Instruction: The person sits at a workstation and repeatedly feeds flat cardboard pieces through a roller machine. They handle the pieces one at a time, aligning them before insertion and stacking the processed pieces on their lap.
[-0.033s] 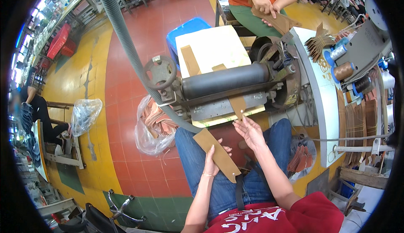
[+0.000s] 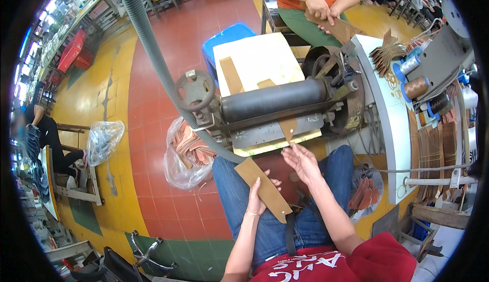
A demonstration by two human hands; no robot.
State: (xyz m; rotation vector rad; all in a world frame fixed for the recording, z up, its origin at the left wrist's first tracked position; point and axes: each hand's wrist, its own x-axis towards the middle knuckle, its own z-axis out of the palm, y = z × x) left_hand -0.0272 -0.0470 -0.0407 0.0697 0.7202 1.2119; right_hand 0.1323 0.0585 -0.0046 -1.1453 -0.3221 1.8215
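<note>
My left hand point(image 2: 256, 200) is closed around a flat brown leather-like strip point(image 2: 265, 190), which lies slanted above my lap; whether it is one piece or several, I cannot tell. My right hand point(image 2: 304, 164) is raised in front of the machine, its fingers loosely curled and apart. Just beyond its fingertips is the narrow end of another brown strip point(image 2: 288, 127), lying on the metal feed plate point(image 2: 265, 133) and running in under the dark roller point(image 2: 275, 98). On the far side, a brown piece point(image 2: 266, 83) shows at the roller and another strip point(image 2: 232, 75) rests on the pale board point(image 2: 260, 52).
A handwheel point(image 2: 195, 90) and a grey hose point(image 2: 147, 42) stand left of the roller. A plastic bag of pinkish pieces point(image 2: 188, 149) sits on the floor. Opposite, a co-worker's hands point(image 2: 326, 14) hold brown strips. At right, a white table point(image 2: 387, 124) carries thread spools point(image 2: 415, 87).
The strip on the feed plate has slid farther under the roller, away from me. My right fingers have let go of its end. My left hand stays nearly still.
</note>
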